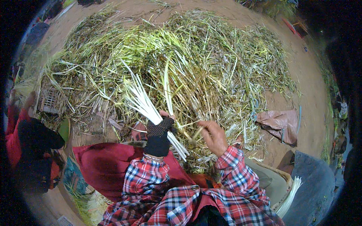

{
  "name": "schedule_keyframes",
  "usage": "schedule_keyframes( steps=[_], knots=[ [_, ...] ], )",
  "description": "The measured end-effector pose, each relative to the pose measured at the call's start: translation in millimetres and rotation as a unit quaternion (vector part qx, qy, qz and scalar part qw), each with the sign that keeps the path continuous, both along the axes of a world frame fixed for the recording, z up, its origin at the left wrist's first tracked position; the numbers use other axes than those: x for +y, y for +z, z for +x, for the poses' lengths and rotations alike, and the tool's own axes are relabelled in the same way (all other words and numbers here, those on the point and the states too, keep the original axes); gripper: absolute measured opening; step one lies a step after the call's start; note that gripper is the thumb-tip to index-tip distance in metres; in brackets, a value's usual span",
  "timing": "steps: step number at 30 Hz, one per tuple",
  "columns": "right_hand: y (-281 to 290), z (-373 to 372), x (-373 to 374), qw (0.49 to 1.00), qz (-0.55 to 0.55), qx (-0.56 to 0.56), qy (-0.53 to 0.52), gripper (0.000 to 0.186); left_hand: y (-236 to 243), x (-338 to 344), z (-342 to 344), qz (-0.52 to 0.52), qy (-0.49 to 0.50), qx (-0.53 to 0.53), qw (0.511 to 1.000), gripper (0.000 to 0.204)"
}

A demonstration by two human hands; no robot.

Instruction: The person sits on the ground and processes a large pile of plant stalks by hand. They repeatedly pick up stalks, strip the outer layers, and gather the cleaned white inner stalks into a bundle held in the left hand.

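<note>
My left hand (160,132), in a black dotted fingerless glove, grips a bundle of white stalks (145,101) with trimmed lower ends. A separate yellow-green stalk (167,90) rises beside the bundle at my left fingertips, its lower part angling down to the right. My bare right hand (213,137) is at the right of it, fingers closed in a pinch on a thin pale leaf strand (188,124) that stretches toward the left hand. Below and beyond both hands lies a heap of green and dried leaves and stalks (211,64).
A person in red and black (19,132) is at the far left. A plastic crate (49,100) lies partly under the litter. A brown sack (279,124) and grey cloth (313,188) are at right. Another pale stalk bundle (288,197) lies beside me at lower right.
</note>
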State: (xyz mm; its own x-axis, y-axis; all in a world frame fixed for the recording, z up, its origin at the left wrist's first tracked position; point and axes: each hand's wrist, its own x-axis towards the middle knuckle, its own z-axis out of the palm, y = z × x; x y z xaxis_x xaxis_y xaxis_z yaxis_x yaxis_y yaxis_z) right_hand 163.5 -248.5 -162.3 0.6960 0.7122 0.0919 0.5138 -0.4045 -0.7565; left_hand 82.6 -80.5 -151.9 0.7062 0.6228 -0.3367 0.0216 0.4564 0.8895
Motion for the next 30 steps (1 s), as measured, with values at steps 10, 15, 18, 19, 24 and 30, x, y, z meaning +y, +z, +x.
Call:
schedule_keyframes(
  steps=[10, 15, 18, 19, 24, 30],
  knots=[
    [-2, 25, 44, 0.942, 0.123, 0.308, -0.044, 0.012, -5, -9, -1, -0.039, -0.051, -0.010, 0.998, 0.018],
    [-25, 35, -3, 0.924, 0.112, 0.279, -0.238, 0.011, -5, -8, 1, -0.065, -0.020, -0.033, 0.997, 0.019],
    [-56, 48, -38, 0.892, 0.163, 0.287, -0.308, 0.012, -3, -9, 0, -0.100, 0.022, -0.038, 0.994, 0.019],
    [-65, 55, -56, 0.878, 0.127, 0.258, -0.383, 0.012, -2, -9, -1, -0.098, 0.040, -0.045, 0.993, 0.020],
    [-78, 73, -122, 0.864, -0.304, 0.040, -0.399, 0.028, -6, -3, -2, -0.076, 0.032, -0.038, 0.996, 0.020],
    [-37, 36, -6, 0.987, 0.060, 0.052, -0.137, 0.027, -19, -16, 7, -0.004, -0.067, 0.018, 0.998, 0.017]
  ],
)
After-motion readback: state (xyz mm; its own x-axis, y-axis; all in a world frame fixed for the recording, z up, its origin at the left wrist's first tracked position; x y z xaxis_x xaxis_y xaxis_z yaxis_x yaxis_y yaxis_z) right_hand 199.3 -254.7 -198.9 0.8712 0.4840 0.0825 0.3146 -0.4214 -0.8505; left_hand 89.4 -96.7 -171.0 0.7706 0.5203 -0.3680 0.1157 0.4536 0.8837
